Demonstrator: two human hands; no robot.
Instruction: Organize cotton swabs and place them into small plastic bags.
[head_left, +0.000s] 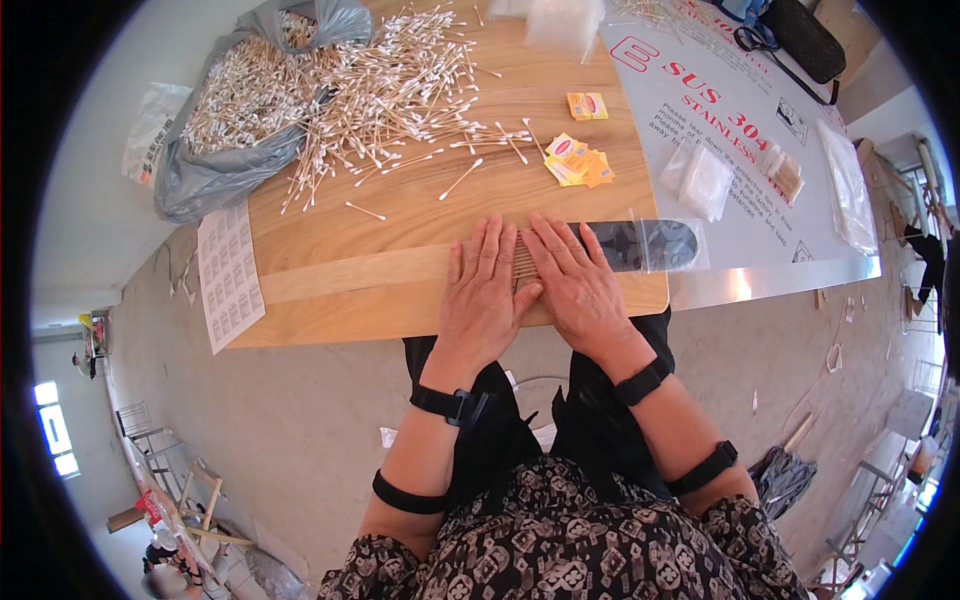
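Head view shows the left hand and right hand flat, fingers extended, gripping nothing visible — thin wooden sticks lie between and apparently partly beneath them, seemingly running left to right, both hands equally near.

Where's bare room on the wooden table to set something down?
Between the label sheet and left hand; also between the swab pile and upper yellow card. Crowded: upper left, with swab pile and grey bag.
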